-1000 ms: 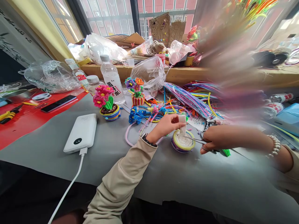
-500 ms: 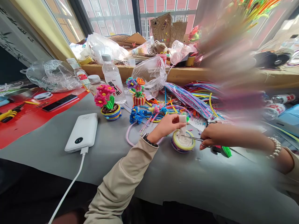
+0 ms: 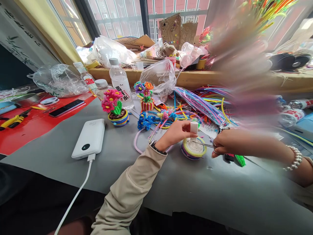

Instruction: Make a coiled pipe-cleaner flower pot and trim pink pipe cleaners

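Observation:
My left hand point(image 3: 176, 133) pinches the upper end of a white strip point(image 3: 194, 128) that rises out of a small round pot point(image 3: 194, 150) wrapped in coloured pipe cleaners and filled with white material. My right hand point(image 3: 228, 142) grips small scissors point(image 3: 204, 145), whose blades point left at the base of the strip, just above the pot. A green fuzzy piece point(image 3: 240, 160) and a dark object lie under the right hand.
A white power bank point(image 3: 89, 138) with its cable lies to the left. Two finished pipe-cleaner flower pots point(image 3: 115, 107) stand behind, beside water bottles point(image 3: 120, 84). Loose pipe cleaners point(image 3: 200, 102) pile up at the back right. A red mat with a phone point(image 3: 66, 108) and pliers is far left.
The scissors' blades have come in closer to the strip's base as the right hand shifted slightly. The left hand keeps its pinch on the strip. The view drifted a little left.

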### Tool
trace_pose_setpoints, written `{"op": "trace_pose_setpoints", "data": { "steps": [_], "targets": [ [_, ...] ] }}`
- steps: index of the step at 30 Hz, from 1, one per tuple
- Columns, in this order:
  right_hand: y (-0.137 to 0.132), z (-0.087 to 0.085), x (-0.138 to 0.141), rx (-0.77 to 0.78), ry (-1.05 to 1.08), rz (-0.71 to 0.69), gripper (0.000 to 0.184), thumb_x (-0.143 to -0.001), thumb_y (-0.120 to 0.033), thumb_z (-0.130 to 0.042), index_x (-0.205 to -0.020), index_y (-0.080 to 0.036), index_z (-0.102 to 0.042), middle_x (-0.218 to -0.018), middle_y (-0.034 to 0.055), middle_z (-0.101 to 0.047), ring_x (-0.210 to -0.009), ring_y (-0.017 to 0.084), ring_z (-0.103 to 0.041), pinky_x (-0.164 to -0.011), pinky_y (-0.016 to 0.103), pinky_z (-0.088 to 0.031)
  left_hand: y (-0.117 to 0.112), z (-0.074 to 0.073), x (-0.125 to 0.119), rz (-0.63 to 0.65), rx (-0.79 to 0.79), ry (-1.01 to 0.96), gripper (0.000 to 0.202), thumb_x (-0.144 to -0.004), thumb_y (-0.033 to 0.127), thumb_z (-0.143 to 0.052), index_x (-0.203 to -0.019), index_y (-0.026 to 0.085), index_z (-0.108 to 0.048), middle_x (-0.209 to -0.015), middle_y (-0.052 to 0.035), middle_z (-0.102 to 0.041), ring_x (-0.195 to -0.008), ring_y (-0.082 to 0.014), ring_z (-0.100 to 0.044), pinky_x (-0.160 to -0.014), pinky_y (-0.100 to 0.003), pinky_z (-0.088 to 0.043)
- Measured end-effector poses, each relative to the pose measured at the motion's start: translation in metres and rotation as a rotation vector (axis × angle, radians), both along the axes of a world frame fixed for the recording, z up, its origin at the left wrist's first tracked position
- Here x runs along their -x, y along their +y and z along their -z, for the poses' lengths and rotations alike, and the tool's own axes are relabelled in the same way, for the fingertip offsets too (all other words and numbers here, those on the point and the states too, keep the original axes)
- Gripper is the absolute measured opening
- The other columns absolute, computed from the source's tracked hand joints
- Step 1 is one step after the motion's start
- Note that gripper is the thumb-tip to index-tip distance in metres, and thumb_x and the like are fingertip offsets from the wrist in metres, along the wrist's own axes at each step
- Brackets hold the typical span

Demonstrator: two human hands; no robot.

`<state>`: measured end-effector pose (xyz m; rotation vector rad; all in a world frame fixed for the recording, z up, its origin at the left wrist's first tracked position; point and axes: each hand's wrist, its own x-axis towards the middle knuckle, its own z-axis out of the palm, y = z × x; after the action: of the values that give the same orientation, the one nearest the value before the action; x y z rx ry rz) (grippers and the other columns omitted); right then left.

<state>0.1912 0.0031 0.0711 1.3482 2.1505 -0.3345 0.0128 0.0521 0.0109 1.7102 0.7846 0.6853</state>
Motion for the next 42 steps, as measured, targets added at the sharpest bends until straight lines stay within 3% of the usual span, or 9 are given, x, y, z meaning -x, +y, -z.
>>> {"op": "trace_pose_setpoints", "data": {
  "steps": [6, 15, 23, 29, 42],
  "targets": [
    [0.006, 0.012, -0.003, 0.008, 0.014, -0.033, 0.058, -0.071, -0.066, -0.036, -0.073, -0.013, -0.059, -0.066, 0.0083, -0.055, -0.053, 0.015, -0.047, -0.046, 0.024, -0.024, 0.0, 0.0, 0.0, -0.026, -0.039, 0.013, 0.02, -0.061, 0.023, -0.067, -0.073, 0.01, -0.06, -0.076, -0.0037, -0.061, -0.072, -0.0127, -0.056, -0.071, -0.025, -0.043],
    [0.002, 0.004, 0.001, 0.031, -0.042, 0.016, 0.057, -0.071, -0.065, -0.034, -0.065, -0.013, -0.058, -0.054, 0.0038, -0.049, -0.041, 0.009, -0.035, -0.042, 0.023, -0.023, 0.001, 0.003, 0.0, -0.029, -0.07, 0.033, 0.019, -0.062, 0.025, -0.066, -0.073, 0.01, -0.061, -0.075, -0.0032, -0.061, -0.071, -0.0122, -0.054, -0.07, -0.024, -0.041],
    [0.007, 0.014, 0.0, 0.024, -0.032, 0.018, 0.062, -0.066, -0.072, -0.033, -0.056, -0.015, -0.054, -0.05, 0.0035, -0.048, -0.039, 0.01, -0.037, -0.042, 0.024, -0.025, 0.002, 0.002, 0.0, -0.049, -0.098, 0.056, 0.02, -0.062, 0.026, -0.066, -0.074, 0.011, -0.061, -0.075, -0.0022, -0.061, -0.07, -0.0113, -0.053, -0.071, -0.024, -0.041],
    [0.009, 0.012, 0.006, 0.084, -0.014, 0.08, 0.062, -0.065, -0.072, -0.035, -0.06, -0.015, -0.056, -0.05, 0.0043, -0.052, -0.04, 0.012, -0.043, -0.042, 0.024, -0.027, 0.0, 0.001, -0.001, -0.05, -0.119, 0.057, 0.018, -0.062, 0.025, -0.066, -0.072, 0.011, -0.062, -0.073, -0.0015, -0.061, -0.07, -0.011, -0.052, -0.07, -0.024, -0.041],
    [0.009, 0.005, 0.007, 0.0, 0.026, 0.029, 0.052, -0.07, -0.063, -0.04, -0.069, -0.016, -0.062, -0.057, 0.004, -0.054, -0.045, 0.011, -0.043, -0.046, 0.023, -0.024, 0.0, 0.002, -0.001, -0.062, -0.133, 0.075, 0.018, -0.062, 0.027, -0.065, -0.071, 0.012, -0.061, -0.072, -0.0008, -0.06, -0.069, -0.0108, -0.05, -0.07, -0.024, -0.04]
  ]
}}
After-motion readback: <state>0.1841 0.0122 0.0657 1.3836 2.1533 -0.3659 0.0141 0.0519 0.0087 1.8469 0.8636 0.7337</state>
